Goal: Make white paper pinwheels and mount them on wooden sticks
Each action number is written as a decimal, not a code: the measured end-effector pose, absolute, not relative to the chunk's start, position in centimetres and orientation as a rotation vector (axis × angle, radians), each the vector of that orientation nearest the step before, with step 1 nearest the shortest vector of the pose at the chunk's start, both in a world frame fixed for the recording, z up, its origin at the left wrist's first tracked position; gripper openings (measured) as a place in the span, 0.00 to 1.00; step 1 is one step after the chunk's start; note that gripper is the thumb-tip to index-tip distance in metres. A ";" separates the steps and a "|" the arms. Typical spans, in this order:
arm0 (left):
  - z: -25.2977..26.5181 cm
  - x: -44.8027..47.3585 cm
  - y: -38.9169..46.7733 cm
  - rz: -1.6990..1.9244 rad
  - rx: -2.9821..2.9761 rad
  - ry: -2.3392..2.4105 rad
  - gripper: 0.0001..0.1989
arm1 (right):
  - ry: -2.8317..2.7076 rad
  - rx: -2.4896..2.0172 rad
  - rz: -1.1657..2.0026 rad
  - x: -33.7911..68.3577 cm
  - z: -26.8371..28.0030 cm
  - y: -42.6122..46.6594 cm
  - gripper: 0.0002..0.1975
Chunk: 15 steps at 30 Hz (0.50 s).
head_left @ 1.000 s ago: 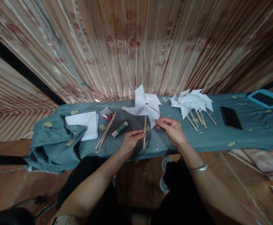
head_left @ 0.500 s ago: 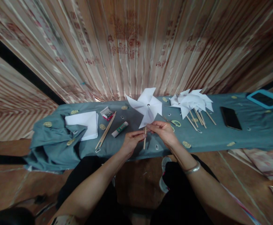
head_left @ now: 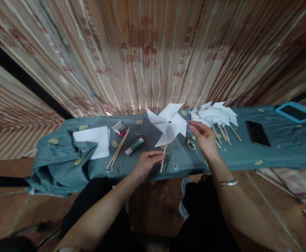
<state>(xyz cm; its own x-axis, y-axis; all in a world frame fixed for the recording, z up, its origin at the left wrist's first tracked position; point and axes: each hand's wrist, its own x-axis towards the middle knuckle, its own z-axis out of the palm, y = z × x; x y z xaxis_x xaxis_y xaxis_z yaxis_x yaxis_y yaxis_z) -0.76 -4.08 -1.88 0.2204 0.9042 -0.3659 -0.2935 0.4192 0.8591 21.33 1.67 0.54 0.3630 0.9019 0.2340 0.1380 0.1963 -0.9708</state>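
A white paper pinwheel [head_left: 165, 134] with a shiny pin at its centre stands over the cloth, facing me. My left hand [head_left: 148, 161] pinches its wooden stick [head_left: 162, 165] below the paper. At the blade on the pinwheel's right side, the thumb and fingertips of my right hand [head_left: 204, 136] are closed on the paper's edge. Scissors with green handles [head_left: 191, 143] lie behind that hand, mostly hidden. Finished-looking pinwheels [head_left: 221, 113] with sticks lie overlapping to the right.
A glue stick [head_left: 134, 146], several loose wooden sticks [head_left: 118, 148], an open box of pins [head_left: 120, 128] and white paper sheets [head_left: 102, 141] lie leftward. A black phone [head_left: 257, 133] and a blue-framed tablet [head_left: 297, 112] lie rightward on the grey-green cloth [head_left: 242, 154].
My right hand has left the top of the stick and moved up and right to the pinwheel's right blade. The pinwheel has turned a little and shifted slightly right; my left hand still holds the stick.
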 end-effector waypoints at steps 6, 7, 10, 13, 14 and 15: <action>-2.4 -0.8 -3.9 0.971 0.734 1.024 0.18 | -1.027 -1.264 0.821 20.5 0.4 1.3 0.18; -2.5 -0.9 -3.8 0.979 0.729 1.030 0.18 | -1.016 -1.261 0.838 20.4 0.5 1.2 0.18; -2.5 -0.9 -3.7 1.000 0.729 1.039 0.18 | -1.006 -1.267 0.870 20.0 0.7 0.9 0.17; -2.4 -1.0 -3.7 1.003 0.741 1.037 0.18 | -1.036 -1.273 0.890 19.6 1.0 0.5 0.15; -2.3 -0.9 -3.6 1.004 0.740 1.039 0.18 | -1.053 -1.272 0.897 19.4 1.0 0.4 0.15; -2.3 -0.9 -3.6 1.007 0.738 1.041 0.18 | -1.067 -1.273 0.905 19.3 1.1 0.3 0.14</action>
<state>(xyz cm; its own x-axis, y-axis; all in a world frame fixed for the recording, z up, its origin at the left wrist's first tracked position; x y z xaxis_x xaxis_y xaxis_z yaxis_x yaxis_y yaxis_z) -0.93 -3.64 -2.27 0.1629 0.9251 -0.3431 -0.3116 0.3782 0.8717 19.29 0.32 1.13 0.2806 0.9533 0.1119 0.0450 0.1034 -0.9936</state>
